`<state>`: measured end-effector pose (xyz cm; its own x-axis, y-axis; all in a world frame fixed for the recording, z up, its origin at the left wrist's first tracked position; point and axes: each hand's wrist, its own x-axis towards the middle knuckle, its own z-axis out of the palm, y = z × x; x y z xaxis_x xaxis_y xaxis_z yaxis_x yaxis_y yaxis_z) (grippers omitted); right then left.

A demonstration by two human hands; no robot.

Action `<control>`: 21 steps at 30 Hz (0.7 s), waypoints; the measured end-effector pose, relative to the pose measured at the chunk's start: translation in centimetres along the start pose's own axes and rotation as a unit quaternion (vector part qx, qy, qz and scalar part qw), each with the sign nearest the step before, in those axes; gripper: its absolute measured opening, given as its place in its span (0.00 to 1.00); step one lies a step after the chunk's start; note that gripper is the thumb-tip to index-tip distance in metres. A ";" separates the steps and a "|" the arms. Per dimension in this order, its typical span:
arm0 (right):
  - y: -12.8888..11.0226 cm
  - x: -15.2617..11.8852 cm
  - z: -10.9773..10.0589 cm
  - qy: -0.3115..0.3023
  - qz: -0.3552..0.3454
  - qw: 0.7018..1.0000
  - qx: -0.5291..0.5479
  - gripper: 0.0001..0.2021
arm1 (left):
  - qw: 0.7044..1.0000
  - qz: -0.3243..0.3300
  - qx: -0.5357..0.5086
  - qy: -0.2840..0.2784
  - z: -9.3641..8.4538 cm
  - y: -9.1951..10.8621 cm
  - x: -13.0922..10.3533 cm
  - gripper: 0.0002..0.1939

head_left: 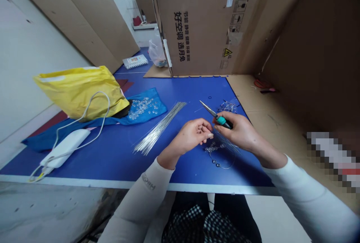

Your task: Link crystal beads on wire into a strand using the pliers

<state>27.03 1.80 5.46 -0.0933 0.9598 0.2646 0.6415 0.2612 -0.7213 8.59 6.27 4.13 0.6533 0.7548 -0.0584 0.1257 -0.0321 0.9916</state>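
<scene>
1. My right hand (239, 130) grips the green-and-black needle-nose pliers (221, 120), tips pointing forward and left.
2. My left hand (194, 132) is curled; I cannot tell whether it pinches anything.
3. The beaded wire (216, 163) loops just below my hands, over the blue table (185, 171).

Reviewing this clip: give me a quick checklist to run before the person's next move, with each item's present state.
1. Pliers held by the handle in the right hand: ok.
2. Pliers' tips pointing clear of the left hand: ok, they point away past it.
3. Left hand pinching something thin: cannot tell; its fingers are curled, but any strand is too fine to see.
4. Beaded wire lying free of both hands: cannot tell; its upper part runs close beneath them.
5. Wire bundle gathered on the table: ok.
6. Clear beads on the blue cloth: ok.
</scene>
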 end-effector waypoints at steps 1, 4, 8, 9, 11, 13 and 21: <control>0.0 0.1 -0.1 0.005 0.000 1.000 0.006 0.04 | 1.000 -0.003 -0.006 0.000 0.0 0.0 0.0 0.06; 0.0 0.2 -0.3 0.015 0.001 1.000 0.022 0.04 | 1.000 -0.003 -0.019 -0.006 -0.1 -0.1 0.1 0.05; 0.1 0.4 -0.7 0.014 0.012 1.000 0.025 0.04 | 1.000 -0.003 -0.016 -0.018 -0.2 -0.5 0.1 0.07; 0.1 0.4 -0.8 0.014 0.014 1.000 0.024 0.04 | 1.000 -0.004 -0.014 -0.019 -0.3 -0.5 0.1 0.07; 0.1 0.5 -0.9 0.012 0.016 1.000 0.021 0.04 | 1.000 -0.005 -0.015 -0.016 -0.3 -0.6 0.1 0.07; 0.0 0.5 -1.0 0.011 0.020 1.000 0.018 0.05 | 1.000 -0.006 -0.022 -0.010 -0.3 -0.7 0.1 0.07; -0.6 1.0 -0.8 0.003 0.028 0.999 0.028 0.05 | 0.999 -0.031 -0.032 0.018 -0.3 -0.5 0.2 0.07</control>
<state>27.21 2.49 6.67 -0.0532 0.9726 0.2265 0.6025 0.2122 -0.7694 8.45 6.58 3.66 0.6181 0.7775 -0.1160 0.1161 0.0556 0.9917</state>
